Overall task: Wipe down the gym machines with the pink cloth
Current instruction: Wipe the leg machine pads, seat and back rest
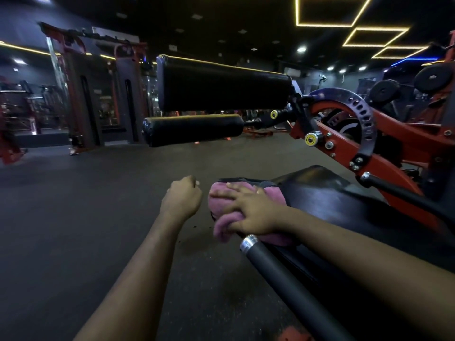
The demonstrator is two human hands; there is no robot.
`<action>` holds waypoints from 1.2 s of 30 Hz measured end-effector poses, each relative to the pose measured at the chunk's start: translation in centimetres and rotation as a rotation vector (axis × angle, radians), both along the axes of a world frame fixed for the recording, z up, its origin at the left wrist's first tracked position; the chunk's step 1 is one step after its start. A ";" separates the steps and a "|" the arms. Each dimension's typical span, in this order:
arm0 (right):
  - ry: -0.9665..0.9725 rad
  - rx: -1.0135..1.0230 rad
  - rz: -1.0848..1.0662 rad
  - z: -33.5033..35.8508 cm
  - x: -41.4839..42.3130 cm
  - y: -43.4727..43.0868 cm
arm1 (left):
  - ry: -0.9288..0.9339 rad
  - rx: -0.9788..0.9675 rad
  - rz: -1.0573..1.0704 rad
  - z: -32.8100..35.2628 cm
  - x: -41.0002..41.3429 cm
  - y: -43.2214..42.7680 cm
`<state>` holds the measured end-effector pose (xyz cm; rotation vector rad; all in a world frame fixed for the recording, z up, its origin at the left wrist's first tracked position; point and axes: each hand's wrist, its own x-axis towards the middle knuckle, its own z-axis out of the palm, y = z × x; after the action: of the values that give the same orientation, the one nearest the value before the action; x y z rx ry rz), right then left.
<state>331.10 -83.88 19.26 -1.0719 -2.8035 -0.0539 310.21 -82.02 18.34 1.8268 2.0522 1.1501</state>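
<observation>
The pink cloth (221, 196) lies bunched on the front end of a black padded seat (327, 193) of a red-framed leg machine. My right hand (253, 210) presses flat on the cloth, fingers spread over it and the thumb tucked under a fold at its near edge. My left hand (183, 196) hovers just left of the seat, curled into a loose fist with nothing in it.
Two black roller pads (221, 87) (194, 129) stick out above the floor ahead. A black handle bar with a silver cap (283, 271) crosses below my right wrist. The red frame and perforated adjuster arc (364, 119) stand right. Cable machines (81, 94) line the far left wall.
</observation>
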 end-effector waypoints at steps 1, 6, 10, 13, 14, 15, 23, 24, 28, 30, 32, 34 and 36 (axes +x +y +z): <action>0.030 -0.002 -0.029 0.0 -0.3 -0.3 | -0.006 -0.006 -0.010 -0.1 0.0 0.2; 0.206 -0.035 -0.077 -1.2 3.2 -2.6 | -0.047 -0.103 -0.089 -0.3 1.4 1.5; 0.182 -0.087 -0.107 -1.7 7.7 -4.6 | 0.013 -0.230 -0.204 0.2 3.7 1.6; 0.008 -0.057 -0.159 -1.1 8.6 -5.5 | 0.045 -0.327 -0.265 0.3 5.0 1.7; -0.007 -0.020 -0.168 -0.9 7.9 -5.2 | 0.040 -0.339 -0.275 0.3 5.3 1.8; 0.008 0.003 -0.176 -0.8 6.9 -4.8 | 0.031 -0.341 -0.279 0.3 5.5 1.9; 0.131 -0.051 -0.200 -2.3 8.0 -7.4 | -0.033 -0.306 -0.247 -0.8 5.5 2.1; 0.119 -0.055 -0.210 -2.6 9.0 -8.2 | -0.033 -0.311 -0.248 -0.7 5.5 2.0; 0.044 -0.057 -0.278 -3.2 10.1 -10.2 | -0.004 -0.325 -0.242 -0.6 5.7 1.8; 0.040 -0.034 -0.281 -2.5 8.2 -9.6 | 0.031 -0.331 -0.241 -0.2 6.0 1.6; 0.041 -0.027 -0.251 -2.1 6.2 -8.7 | 0.097 -0.358 -0.232 0.4 6.5 1.2; 0.044 -0.017 -0.241 -2.1 5.8 -8.4 | 0.187 -0.400 -0.220 1.2 6.7 1.1; 0.043 0.011 -0.246 -2.9 7.3 -9.3 | 0.278 -0.414 -0.196 1.9 7.0 1.4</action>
<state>338.40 -93.18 16.38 -1.3911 -2.6156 -0.0712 317.16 -80.59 20.24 1.9917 1.9949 0.3996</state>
